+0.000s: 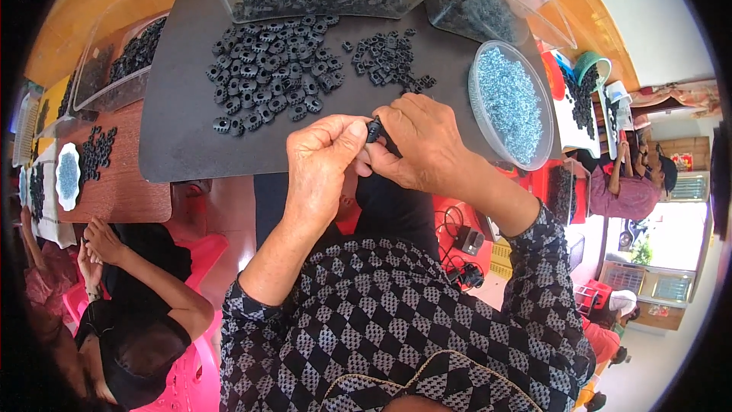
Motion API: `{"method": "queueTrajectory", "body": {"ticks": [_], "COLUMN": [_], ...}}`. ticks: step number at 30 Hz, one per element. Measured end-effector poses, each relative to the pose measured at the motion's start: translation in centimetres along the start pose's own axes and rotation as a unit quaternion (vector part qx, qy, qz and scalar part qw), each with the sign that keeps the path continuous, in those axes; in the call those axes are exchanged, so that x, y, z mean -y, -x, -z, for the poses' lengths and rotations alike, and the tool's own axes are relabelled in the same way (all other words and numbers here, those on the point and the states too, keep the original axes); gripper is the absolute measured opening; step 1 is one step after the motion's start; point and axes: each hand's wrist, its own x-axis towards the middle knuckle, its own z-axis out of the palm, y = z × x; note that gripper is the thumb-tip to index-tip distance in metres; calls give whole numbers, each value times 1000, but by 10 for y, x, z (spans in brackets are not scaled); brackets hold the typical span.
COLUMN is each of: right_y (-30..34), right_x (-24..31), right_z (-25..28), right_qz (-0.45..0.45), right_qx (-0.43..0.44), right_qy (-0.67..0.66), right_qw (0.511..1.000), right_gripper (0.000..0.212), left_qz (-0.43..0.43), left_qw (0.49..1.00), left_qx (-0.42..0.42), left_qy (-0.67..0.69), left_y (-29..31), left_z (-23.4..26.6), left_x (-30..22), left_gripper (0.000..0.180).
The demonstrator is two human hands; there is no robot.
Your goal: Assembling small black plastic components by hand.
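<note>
Just beyond the table's near edge, my left hand (pixel 320 166) pinches a small black plastic cord lock (pixel 373 131) between thumb and fingers. My right hand (pixel 424 143) meets it from the other side, its fingers closed on the same piece and partly hiding it. Ahead on the dark table (pixel 181 111) lies a spread pile of black cord lock bodies (pixel 267 72). To its right sits a pile of smaller black parts (pixel 385 57). A round clear tub (pixel 509 103) at the right holds many tiny, shiny bluish springs.
A clear bin (pixel 305 11) heaped with black parts stands at the table's far side, with another clear bin (pixel 476 11) to its right. A co-worker (pixel 145 320) sits at the left by a brown table (pixel 133 160). Cables and a black device (pixel 467 240) lie low at right.
</note>
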Motion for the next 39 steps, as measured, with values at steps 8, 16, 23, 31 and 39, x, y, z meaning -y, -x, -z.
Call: {"method": "queueTrajectory", "body": {"ticks": [8,16,23,31,39], "right_y": [0,5,21,39,9], "right_x": [1,-1,-3,-41,-129], "right_z": [1,-6,0,64,111], "right_qz": [-8,25,3,-194,-294], "right_qx": [-3,-30,-33,-84,-128], "right_qy": [-26,-39,-43,43,190], "right_qw": [1000,998,999,976,928], "right_gripper": [30,28,30,20,32], "left_qz": [-1,-13,-6,-21,-316], "left_qw": [997,997,991,984,803], "left_qx": [5,1,21,2,16], "left_qy": [-76,-70,-130,-175,-505], "left_y": [-1,0,5,2,-28], "left_z": [6,0,-6,-8,-29], "left_x": [7,11,11,13,18], "left_gripper": [21,18,16,12,18]}}
